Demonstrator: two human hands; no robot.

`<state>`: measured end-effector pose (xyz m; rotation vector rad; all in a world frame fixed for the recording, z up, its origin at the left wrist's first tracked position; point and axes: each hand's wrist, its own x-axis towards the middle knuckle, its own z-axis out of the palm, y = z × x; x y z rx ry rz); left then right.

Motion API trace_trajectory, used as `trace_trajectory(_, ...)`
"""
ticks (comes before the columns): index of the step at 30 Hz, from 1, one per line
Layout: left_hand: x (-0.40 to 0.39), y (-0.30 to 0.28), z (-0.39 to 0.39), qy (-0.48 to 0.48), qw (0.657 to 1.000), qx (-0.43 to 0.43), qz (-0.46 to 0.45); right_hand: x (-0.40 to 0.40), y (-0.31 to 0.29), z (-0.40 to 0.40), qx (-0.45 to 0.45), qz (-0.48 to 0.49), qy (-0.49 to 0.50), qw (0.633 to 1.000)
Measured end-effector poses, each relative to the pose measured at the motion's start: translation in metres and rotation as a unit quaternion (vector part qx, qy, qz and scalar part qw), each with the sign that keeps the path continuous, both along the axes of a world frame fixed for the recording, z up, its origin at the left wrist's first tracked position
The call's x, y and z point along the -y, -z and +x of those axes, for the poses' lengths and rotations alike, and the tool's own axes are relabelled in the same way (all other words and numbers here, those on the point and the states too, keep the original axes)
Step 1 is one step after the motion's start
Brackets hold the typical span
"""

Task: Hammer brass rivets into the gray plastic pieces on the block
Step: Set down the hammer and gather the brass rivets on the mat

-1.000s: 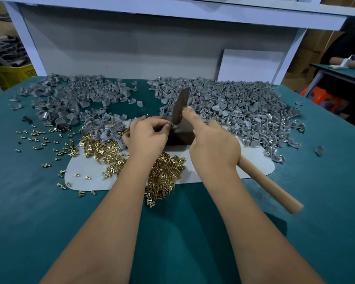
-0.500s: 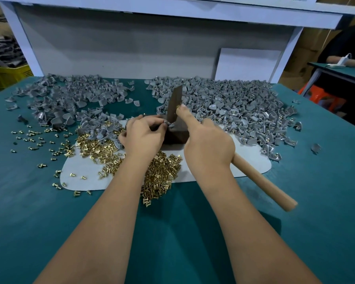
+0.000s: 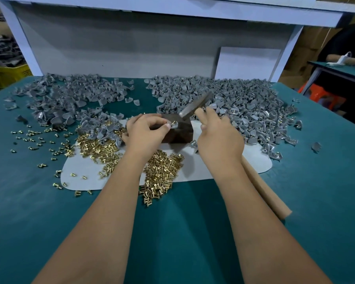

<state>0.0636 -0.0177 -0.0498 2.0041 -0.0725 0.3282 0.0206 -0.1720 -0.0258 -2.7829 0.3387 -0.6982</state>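
Note:
A dark block (image 3: 181, 133) stands on a white mat (image 3: 195, 171) in the middle of the green table. On the block's top lies a gray plastic piece (image 3: 174, 125) with a brass rivet standing in it, pinched by my left hand (image 3: 147, 133). My right hand (image 3: 218, 138) grips a hammer near its head, index finger stretched along it. The blurred metal hammer head (image 3: 195, 106) hangs tilted just right of and above the piece, and the wooden handle (image 3: 265, 191) runs back under my right forearm.
Loose brass rivets (image 3: 162, 173) are heaped on the mat's front edge, more (image 3: 98, 144) at left, some scattered on the table (image 3: 35, 140). Gray piece piles lie at back left (image 3: 70, 99) and right (image 3: 244, 107). A white shelf frame (image 3: 172, 9) overhangs; a person sits far right.
The hammer head has swung from nearly upright to a lower tilt toward the right, away from the block. My left hand stays on the piece on the block.

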Motion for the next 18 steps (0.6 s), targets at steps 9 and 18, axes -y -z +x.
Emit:
trace_trajectory(9,-0.003,0.003,0.003,0.001,1.0,0.026,0.011,-0.016,0.001,0.012,0.037,0.02,-0.125,0.991)
trace_trajectory(18,-0.009,0.005,0.007,0.033,0.999,0.037,0.022,-0.024,-0.002,0.026,0.038,0.02,-0.151,0.988)
